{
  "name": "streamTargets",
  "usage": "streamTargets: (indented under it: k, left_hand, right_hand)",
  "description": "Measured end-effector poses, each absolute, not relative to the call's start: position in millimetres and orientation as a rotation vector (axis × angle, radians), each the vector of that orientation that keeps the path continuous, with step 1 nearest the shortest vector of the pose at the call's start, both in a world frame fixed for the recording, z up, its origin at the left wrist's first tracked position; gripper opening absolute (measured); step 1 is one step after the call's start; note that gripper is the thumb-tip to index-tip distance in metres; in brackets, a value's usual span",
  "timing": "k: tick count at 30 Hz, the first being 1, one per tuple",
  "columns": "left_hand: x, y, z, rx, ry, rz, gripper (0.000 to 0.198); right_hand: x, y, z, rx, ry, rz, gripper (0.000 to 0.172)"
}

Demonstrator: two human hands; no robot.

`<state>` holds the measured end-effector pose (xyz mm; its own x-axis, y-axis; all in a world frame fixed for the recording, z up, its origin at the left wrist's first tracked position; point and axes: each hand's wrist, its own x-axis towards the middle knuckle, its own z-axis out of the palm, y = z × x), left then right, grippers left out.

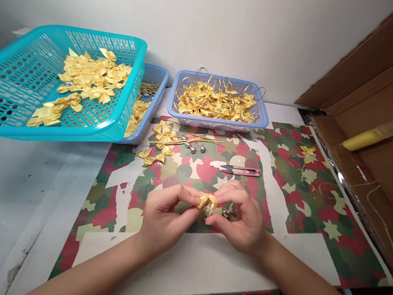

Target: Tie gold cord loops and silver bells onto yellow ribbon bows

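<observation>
Nearer to me than the snips (241,170), I pinch a yellow bow (205,202) with both hands: my left hand (170,209) has one loop between thumb and finger, my right hand (242,215) grips the other side, and a bell (225,213) sits by its fingers. Beyond the snips, a blue basket (215,123) is heaped with wired bows (204,93), the gold wire looping up. Far left of the snips, a turquoise basket (111,133) holds a loose pile of bows (93,74) and partly hides a second blue basket (159,98) containing bows and wires. Left of the snips and slightly beyond lie spare bows (163,132), gold wires (190,141) and loose bells (202,149)
</observation>
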<state>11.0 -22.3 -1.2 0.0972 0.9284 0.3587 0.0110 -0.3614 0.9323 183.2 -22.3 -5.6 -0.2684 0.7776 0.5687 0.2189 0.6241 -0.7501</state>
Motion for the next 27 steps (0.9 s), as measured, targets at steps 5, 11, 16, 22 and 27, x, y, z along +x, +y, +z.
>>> streamTargets:
  k: [5,11,16,22,27]
  left_hand:
    - [12,-20,-2,1.586,0.932,1.394,0.023]
    - [12,-21,-3,1.671,0.875,1.405,0.022]
    - [8,-16,-1,1.858,0.841,1.435,0.020]
    - [2,-7,3,2.209,0.754,1.388,0.018]
    - [2,-6,1,2.075,0.858,1.354,0.019]
  right_hand:
    - [182,-22,-6,-0.768,-1.783,0.697,0.013]
    - [182,-22,-8,-0.816,-1.721,0.744,0.011]
    - [185,-22,-3,-0.976,-1.676,0.963,0.018]
    - [185,-21,8,-1.085,-1.605,1.112,0.012]
    - [185,-20,7,-1.054,-1.662,1.037,0.021]
